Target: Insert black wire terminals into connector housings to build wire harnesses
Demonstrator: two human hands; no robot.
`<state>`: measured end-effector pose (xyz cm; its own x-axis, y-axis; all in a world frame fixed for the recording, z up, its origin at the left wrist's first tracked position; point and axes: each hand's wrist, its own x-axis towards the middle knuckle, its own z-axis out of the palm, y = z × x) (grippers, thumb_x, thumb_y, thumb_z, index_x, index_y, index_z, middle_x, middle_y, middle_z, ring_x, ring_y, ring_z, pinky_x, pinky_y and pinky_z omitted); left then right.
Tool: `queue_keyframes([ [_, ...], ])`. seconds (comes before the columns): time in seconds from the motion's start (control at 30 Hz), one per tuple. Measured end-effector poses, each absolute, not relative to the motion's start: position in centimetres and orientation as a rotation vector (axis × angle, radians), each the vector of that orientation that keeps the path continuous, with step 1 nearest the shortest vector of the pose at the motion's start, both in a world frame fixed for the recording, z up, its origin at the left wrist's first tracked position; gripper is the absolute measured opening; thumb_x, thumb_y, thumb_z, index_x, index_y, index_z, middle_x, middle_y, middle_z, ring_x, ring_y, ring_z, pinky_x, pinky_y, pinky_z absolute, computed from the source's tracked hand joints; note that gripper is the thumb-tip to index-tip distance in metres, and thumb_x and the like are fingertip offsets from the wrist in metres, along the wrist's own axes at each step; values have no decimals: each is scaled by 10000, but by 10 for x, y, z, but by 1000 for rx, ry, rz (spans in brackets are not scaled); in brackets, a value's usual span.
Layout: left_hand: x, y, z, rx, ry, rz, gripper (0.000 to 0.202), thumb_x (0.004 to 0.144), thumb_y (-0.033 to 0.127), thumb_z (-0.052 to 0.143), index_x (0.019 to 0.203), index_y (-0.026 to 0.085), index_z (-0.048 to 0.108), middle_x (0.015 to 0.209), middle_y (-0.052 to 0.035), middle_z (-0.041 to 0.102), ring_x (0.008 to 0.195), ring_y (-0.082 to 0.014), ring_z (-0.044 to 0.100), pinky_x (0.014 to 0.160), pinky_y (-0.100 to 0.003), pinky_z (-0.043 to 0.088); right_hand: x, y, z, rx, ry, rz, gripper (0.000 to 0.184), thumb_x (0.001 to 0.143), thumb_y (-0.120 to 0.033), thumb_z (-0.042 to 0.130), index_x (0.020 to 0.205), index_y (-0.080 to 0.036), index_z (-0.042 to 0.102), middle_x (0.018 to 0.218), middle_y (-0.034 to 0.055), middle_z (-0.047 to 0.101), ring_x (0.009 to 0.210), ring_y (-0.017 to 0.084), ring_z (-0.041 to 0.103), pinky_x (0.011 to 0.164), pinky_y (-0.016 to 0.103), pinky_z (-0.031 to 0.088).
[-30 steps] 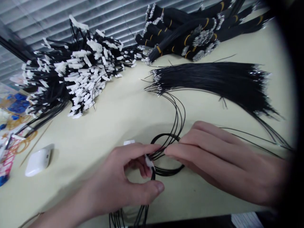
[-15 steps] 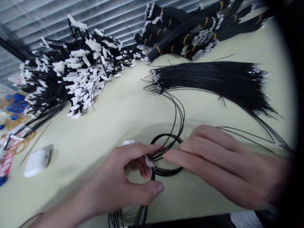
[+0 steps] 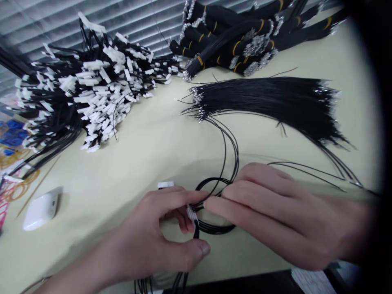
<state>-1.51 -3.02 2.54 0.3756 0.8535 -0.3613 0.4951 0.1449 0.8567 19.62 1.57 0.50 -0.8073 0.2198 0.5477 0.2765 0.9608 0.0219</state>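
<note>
My left hand [image 3: 153, 230] curls around a small white connector [image 3: 192, 213], its index finger lying over the top and its thumb below. Black wires [image 3: 217, 229] run from this connector and bend into a loop on its right. Just beside it, my right hand [image 3: 284, 216] is closed on thin black wires, with the fingertips close to the connector; the exact grip is partly hidden behind the fingers. Another white connector [image 3: 165, 185] shows behind my left hand. More black wires [image 3: 180, 281] hang below the left thumb toward the table edge.
A flat bundle of black wires [image 3: 260, 98] with metal ends lies beyond my right hand. Banded wire bundles [image 3: 226, 38] are stacked at the back. A heap of wires with white connectors [image 3: 101, 98] fills the back left. A white case [image 3: 41, 210] sits at left, near rubber bands [image 3: 29, 179].
My right hand has moved slightly left, bringing its fingertips closer to the connector. My left hand keeps its hold. The view has shifted a little.
</note>
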Motion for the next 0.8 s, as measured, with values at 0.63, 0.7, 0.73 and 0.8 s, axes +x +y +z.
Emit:
queue_keyframes([
  [0.63,-19,-30,21,1535,1207,366,150,695,138,672,821,178,600,806,12,568,730,-128,562,673,-227,491,196,21,13,-241,-2638,-110,303,948,-84,285,993,-119,583,806,63,542,762,175,463,673,319,448],
  [0.7,-18,-30,22,1535,1204,366,145,695,133,666,820,175,606,802,9,568,721,-127,561,667,-227,490,195,22,12,-235,-2633,-110,302,948,-87,284,989,-112,583,796,59,532,749,173,455,662,316,444],
  [0.73,-18,-30,22,1535,1205,367,143,694,132,665,818,174,607,802,8,570,718,-127,563,665,-228,492,195,22,12,-228,-2629,-110,301,947,-87,284,983,-110,582,789,57,527,742,172,452,652,314,442],
  [0.8,-18,-31,22,1530,1209,369,132,692,138,665,801,171,599,806,3,572,718,-131,570,667,-234,500,195,22,12,-216,-2622,-119,300,946,-84,285,967,-112,582,781,55,520,737,172,449,638,314,438],
])
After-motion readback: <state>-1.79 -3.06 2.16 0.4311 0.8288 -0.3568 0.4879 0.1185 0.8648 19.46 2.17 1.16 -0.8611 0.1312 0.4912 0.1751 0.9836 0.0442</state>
